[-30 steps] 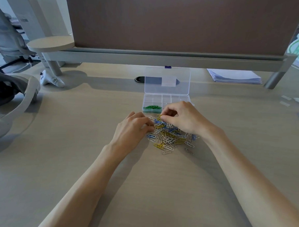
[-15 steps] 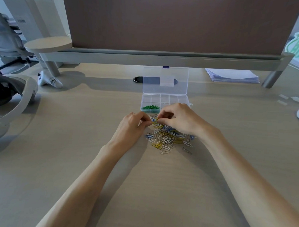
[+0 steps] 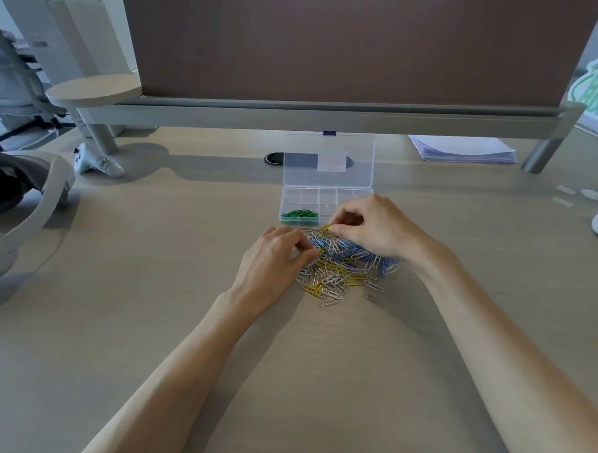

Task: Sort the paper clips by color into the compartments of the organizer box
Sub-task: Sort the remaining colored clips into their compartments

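Yellow clip (image 3: 325, 229): pinched by right grip (image 3: 376, 226), at pile's far edge.
Left grip (image 3: 275, 256): fingers curled at pile (image 3: 344, 266); contents unclear.
Box (image 3: 293, 200): greens (image 3: 300, 213) front-left.
Drop: lift clear, pick an empty compartment.

1. One view: a wide-angle camera worn on the person's head.
2. It faces forward and down over the bench (image 3: 121, 338), toward the brown divider panel (image 3: 333, 46) at the far edge.
3. It sits close. The left hand (image 3: 275, 256) and right hand (image 3: 376, 229) lie near mid-frame, with the forearms entering from the bottom edge.
4. Straight lines bow toward the frame's edges.
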Motion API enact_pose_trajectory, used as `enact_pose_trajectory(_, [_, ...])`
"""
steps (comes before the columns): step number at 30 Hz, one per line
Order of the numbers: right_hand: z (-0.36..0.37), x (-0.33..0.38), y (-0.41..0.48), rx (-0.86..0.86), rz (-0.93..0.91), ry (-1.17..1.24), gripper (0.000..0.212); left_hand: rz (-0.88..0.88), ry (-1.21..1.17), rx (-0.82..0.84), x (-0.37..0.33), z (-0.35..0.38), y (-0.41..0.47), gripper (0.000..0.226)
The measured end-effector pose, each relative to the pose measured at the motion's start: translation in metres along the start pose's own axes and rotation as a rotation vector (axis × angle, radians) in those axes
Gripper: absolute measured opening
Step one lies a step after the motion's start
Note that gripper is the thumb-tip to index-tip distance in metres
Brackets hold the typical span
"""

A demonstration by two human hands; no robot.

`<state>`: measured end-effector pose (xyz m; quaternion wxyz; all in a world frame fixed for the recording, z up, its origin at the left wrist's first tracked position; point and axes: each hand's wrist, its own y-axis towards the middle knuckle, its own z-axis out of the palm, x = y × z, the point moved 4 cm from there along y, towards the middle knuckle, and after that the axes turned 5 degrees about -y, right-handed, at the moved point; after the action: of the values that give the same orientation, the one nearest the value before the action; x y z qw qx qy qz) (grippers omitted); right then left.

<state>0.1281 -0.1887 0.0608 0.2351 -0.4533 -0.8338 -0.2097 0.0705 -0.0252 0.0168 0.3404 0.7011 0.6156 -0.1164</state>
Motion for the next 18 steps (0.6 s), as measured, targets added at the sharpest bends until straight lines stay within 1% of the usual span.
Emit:
enact_pose_trajectory(3, [-0.0051,-0.0068,-0.0002,-0.013,0.023,-0.014,0.002,0.016,0.039,-0.011,-0.0038,0.0037,0.0021,0.019])
enact_pose_trajectory(7, [-0.0036,-0.0107,-0.0002,0.005,0.031,-0.032,0.002,0.06,0.045,-0.004,-0.008,0.0063,0.0023,0.015])
enact_pose_trajectory(10, [-0.0017,-0.0092,-0.0002,0.034,0.022,-0.025,0.004,0.066,0.015,-0.04,-0.0083,0.005,0.0018,0.014])
enact_pose_trajectory(15, [0.0,-0.0038,-0.0017,0.051,-0.013,0.014,0.003,-0.065,-0.225,-0.058,-0.0068,-0.0002,0.0056,0.011])
enact_pose_trajectory(18, [0.0001,-0.0031,-0.0017,0.042,-0.02,0.062,0.004,-0.122,-0.29,-0.052,-0.0088,-0.0001,0.0053,0.011])
